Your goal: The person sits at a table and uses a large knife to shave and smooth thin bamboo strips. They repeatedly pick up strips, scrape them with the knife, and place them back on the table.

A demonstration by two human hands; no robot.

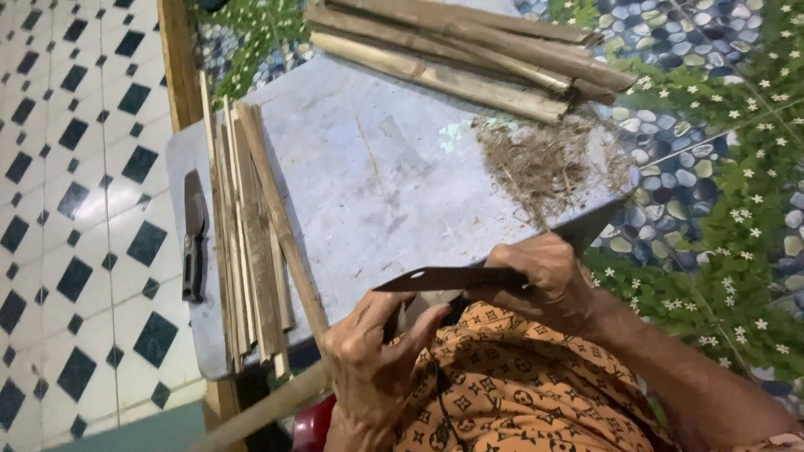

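Dark steel, a broad blade (456, 278), lies across my lap at the desk's (377, 184) near edge, between both hands. My right hand (548, 280) is wrapped tight on its handle end. My left hand (373, 360) curls its fingers beneath the blade, pinching a thin bamboo strip (268, 410) running down-left.

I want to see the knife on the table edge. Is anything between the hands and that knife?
Yes. A bundle of split bamboo strips lies between the hands and the small knife. The left hand and right hand hold a dark blade near the lap.
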